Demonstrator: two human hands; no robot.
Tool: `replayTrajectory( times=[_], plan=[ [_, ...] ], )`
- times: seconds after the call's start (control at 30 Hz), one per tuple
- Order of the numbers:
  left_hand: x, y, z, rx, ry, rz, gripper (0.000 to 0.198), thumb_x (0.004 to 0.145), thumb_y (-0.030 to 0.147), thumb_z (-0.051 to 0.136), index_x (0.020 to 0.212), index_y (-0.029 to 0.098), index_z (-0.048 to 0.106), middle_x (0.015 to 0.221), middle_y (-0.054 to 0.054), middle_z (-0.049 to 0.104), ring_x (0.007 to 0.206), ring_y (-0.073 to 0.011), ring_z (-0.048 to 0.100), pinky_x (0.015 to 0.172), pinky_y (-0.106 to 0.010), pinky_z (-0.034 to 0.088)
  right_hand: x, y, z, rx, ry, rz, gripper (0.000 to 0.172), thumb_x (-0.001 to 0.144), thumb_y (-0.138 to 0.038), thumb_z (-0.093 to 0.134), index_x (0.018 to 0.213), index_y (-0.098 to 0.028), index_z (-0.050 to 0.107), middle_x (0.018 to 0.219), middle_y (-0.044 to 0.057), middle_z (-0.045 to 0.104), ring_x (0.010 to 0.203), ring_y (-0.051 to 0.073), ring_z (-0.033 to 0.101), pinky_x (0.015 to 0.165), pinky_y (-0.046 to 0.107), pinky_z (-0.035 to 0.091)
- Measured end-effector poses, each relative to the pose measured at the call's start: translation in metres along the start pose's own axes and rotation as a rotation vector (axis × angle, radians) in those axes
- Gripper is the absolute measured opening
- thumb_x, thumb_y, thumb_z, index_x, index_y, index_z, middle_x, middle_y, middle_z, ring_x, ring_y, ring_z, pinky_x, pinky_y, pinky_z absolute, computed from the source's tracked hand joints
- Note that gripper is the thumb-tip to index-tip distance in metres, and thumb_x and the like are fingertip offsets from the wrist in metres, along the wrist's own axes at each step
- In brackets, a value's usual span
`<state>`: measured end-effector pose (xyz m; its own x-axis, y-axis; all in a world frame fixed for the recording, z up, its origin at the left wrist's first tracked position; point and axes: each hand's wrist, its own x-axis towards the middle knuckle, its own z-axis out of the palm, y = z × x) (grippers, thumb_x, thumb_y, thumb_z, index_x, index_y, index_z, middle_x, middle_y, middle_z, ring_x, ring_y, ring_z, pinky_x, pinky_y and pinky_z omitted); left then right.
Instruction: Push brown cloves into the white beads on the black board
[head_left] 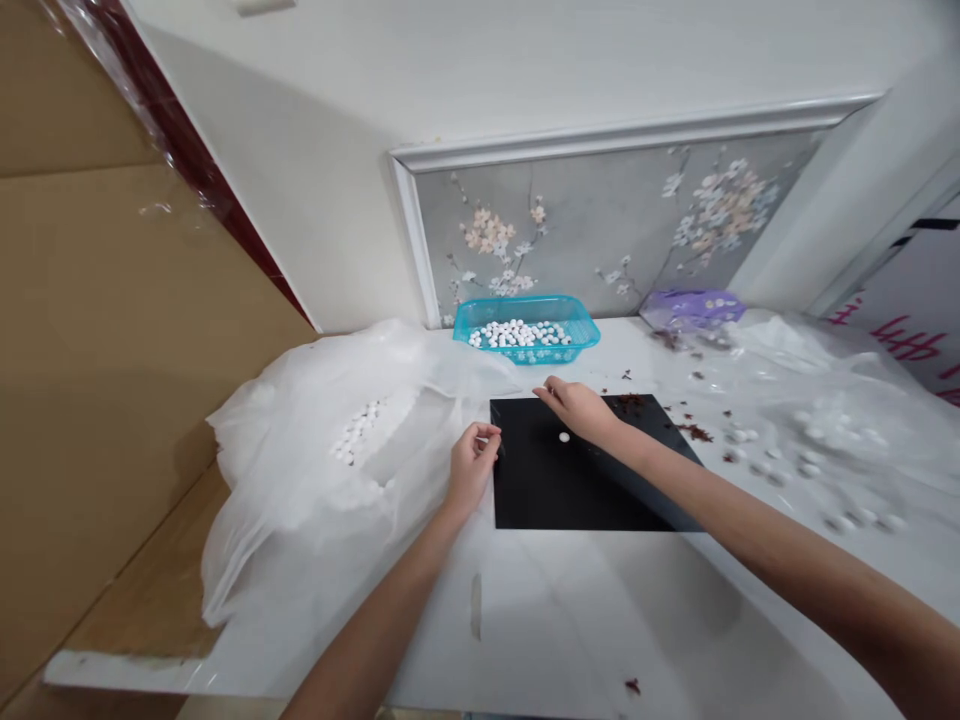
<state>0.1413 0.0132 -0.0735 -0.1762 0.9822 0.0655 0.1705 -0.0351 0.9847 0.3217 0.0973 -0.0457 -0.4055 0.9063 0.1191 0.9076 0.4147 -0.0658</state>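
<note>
A black rectangular mat (pixel 585 490) lies on the white table, with one small white round piece (pixel 564 437) on it. My left hand (pixel 475 460) is at the mat's left edge, fingertips pinched together; anything between them is too small to make out. Over the mat's upper edge, my right hand (pixel 574 403) has its thumb and fingers pressed together, and what they may hold is hidden. Just behind that hand stands a blue-green basket (pixel 585 330) holding several white round pieces (pixel 517 333).
Thin white plastic (pixel 300 520) with several white pieces covers the left side. Dark red bits (pixel 697 433) are scattered at the right, beside more white pieces (pixel 840 425) in clear plastic. A purple bag (pixel 690 308) sits against the wall.
</note>
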Motion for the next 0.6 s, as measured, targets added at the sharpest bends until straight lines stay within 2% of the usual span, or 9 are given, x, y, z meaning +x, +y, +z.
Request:
replayTrajectory(
  times=[0.13,0.27,0.37,0.47,0.6],
  plan=[
    [0.0,0.0,-0.001,0.01,-0.009,0.002,0.014,0.074,0.029,0.055,0.079,0.016,0.057,0.069,0.001,0.055,0.057,-0.0094,0.05,0.055,-0.02,0.041,-0.015,0.005,0.003,-0.008,-0.016,0.014,0.034,0.097,-0.039,0.026,0.096,-0.016,0.051,0.077,0.008,0.068,0.072,0.02,0.065,0.053,0.024,0.032],
    [0.001,-0.003,-0.001,0.024,-0.022,0.006,0.014,0.074,0.03,0.055,0.08,0.017,0.058,0.071,0.001,0.055,0.057,-0.0093,0.05,0.055,-0.021,0.041,-0.037,-0.006,0.014,-0.035,-0.08,-0.045,0.03,0.094,-0.041,0.037,0.093,-0.016,0.052,0.073,0.009,0.068,0.067,0.022,0.066,0.051,0.023,0.03],
    [0.0,-0.004,-0.001,0.032,-0.029,0.009,0.014,0.074,0.03,0.055,0.08,0.018,0.058,0.071,0.001,0.055,0.058,-0.0094,0.05,0.055,-0.021,0.041,-0.041,-0.01,0.017,-0.041,-0.094,-0.06,0.03,0.094,-0.041,0.037,0.092,-0.016,0.053,0.073,0.009,0.068,0.068,0.021,0.066,0.052,0.023,0.032],
    [-0.001,-0.002,-0.002,0.03,-0.033,0.016,0.014,0.074,0.03,0.055,0.08,0.018,0.058,0.073,0.001,0.056,0.058,-0.0097,0.05,0.055,-0.021,0.041,-0.022,-0.004,0.007,-0.047,-0.062,-0.025,0.033,0.093,-0.044,0.037,0.094,-0.017,0.054,0.075,0.008,0.068,0.073,0.022,0.066,0.055,0.023,0.033],
    [-0.001,-0.003,-0.003,0.017,-0.027,0.031,0.014,0.074,0.03,0.055,0.079,0.018,0.058,0.074,0.0,0.056,0.059,-0.0105,0.05,0.056,-0.022,0.04,0.04,0.015,-0.025,-0.078,0.035,0.102,0.042,0.096,-0.045,0.023,0.106,-0.017,0.053,0.089,0.01,0.068,0.087,0.021,0.064,0.061,0.024,0.038]
  ],
)
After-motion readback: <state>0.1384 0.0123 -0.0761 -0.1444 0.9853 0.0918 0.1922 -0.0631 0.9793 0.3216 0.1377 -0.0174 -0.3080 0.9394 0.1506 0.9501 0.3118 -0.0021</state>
